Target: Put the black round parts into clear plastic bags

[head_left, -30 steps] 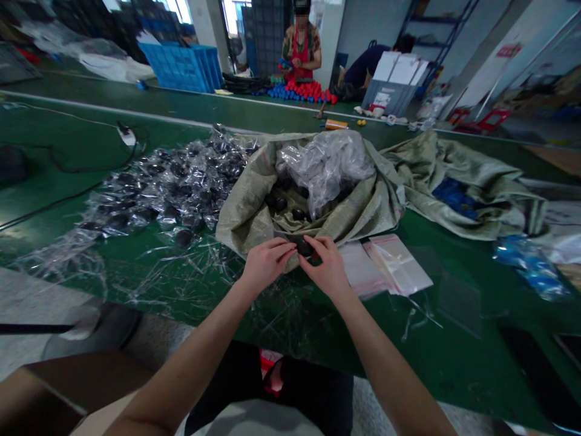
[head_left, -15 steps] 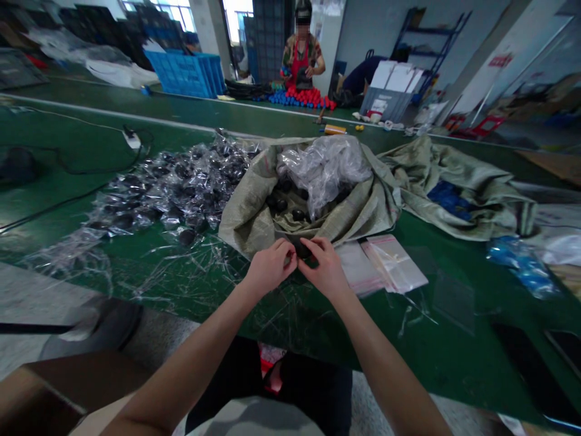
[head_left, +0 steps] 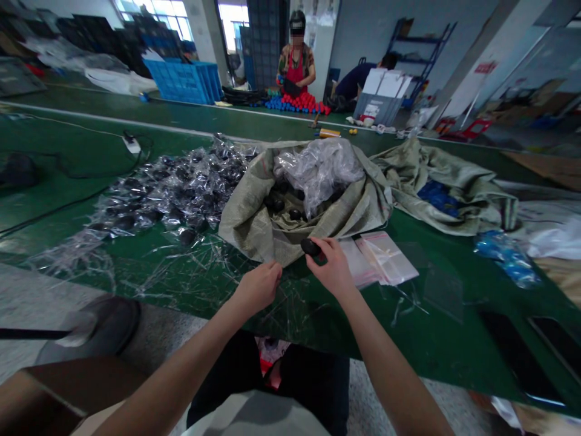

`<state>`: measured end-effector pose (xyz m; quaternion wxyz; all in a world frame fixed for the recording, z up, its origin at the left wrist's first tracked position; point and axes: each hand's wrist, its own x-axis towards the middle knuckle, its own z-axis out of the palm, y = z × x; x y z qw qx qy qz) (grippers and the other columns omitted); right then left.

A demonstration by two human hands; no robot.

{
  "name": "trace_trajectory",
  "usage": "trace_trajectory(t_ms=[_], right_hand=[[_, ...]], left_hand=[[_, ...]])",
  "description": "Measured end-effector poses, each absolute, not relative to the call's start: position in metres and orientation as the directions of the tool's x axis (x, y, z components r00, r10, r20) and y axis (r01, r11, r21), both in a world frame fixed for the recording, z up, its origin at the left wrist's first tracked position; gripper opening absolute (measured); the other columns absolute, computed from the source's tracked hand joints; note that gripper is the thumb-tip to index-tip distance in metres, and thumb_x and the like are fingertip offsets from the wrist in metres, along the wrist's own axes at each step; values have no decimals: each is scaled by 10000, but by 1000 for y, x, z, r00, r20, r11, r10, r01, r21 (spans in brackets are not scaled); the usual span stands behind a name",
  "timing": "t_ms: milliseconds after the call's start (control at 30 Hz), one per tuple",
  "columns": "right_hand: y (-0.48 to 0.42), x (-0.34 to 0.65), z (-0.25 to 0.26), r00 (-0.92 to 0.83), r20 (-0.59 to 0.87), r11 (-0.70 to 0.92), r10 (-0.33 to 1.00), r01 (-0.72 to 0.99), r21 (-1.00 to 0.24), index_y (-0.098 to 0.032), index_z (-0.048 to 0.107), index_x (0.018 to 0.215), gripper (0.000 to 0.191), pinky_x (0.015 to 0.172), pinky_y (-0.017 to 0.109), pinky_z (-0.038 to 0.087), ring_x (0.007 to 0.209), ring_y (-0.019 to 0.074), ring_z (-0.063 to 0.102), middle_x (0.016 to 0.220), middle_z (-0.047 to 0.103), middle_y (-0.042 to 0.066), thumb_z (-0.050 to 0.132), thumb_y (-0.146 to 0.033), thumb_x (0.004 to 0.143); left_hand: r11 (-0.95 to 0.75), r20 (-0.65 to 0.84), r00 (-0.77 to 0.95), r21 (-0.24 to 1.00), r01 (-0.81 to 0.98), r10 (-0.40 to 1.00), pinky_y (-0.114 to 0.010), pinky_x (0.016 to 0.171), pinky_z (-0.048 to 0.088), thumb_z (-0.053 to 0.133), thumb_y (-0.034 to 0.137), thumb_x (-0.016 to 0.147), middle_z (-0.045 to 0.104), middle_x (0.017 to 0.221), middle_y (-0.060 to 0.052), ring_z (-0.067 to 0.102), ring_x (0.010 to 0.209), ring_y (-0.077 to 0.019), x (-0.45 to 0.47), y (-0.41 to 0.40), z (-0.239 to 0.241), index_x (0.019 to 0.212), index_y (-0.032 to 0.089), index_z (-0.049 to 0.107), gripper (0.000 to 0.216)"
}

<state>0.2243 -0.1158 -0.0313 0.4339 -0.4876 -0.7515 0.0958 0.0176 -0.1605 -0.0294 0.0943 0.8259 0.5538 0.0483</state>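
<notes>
My right hand grips a smooth black rounded piece between thumb and fingers, just in front of an open woven sack. To its left, my left hand is closed with the fingertips pressed together by the sack's lower edge; whatever it pinches is too small or hidden to make out. Inside the sack lie more black rounded pieces beneath a crumpled clear plastic bag. Beside my right hand rests a stack of flat clear bags.
Left of the sack spreads a heap of black pieces wrapped in clear plastic, with plastic strips in front. A second sack lies to the right, near two phones. Across the table stands a person in a red apron.
My hands have moved apart. The left has drawn down and left, away from the black piece, which stays in my right hand and now shows more fully. The view has shifted slightly.
</notes>
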Motion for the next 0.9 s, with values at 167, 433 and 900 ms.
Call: trace_trajectory(t_ms=[167, 433, 900], right_hand=[[-125, 226, -24, -108, 541, 474, 834, 641, -603, -201, 603, 1153, 357, 737, 375, 561, 825, 211, 603, 996, 597, 95, 626, -224, 798], [-134, 234, -29, -82, 511, 447, 856, 615, -649, -193, 579, 1165, 355, 727, 359, 546, 775, 191, 584, 968, 609, 80, 616, -252, 817], [-146, 225, 3, -195, 513, 547, 836, 375, -748, -215, 530, 1131, 349, 662, 311, 531, 843, 192, 590, 1047, 584, 76, 612, -213, 792]], left_hand=[[-330, 229, 298, 118, 937, 927, -374, 853, 461, 675, 257, 774, 597, 1122, -152, 562, 1039, -281, 35, -133, -41, 1105, 135, 566, 369], [-358, 211, 307, 277, 892, 928, -363, 758, 466, 578, 188, 838, 703, 803, -130, 639, 835, -270, 21, -116, -42, 720, 168, 712, 180], [-154, 146, 52, 887, 436, 988, -273, 665, 506, 713, 357, 726, 739, 821, -49, 673, 724, -179, 1, -117, 26, 887, 150, 674, 265]])
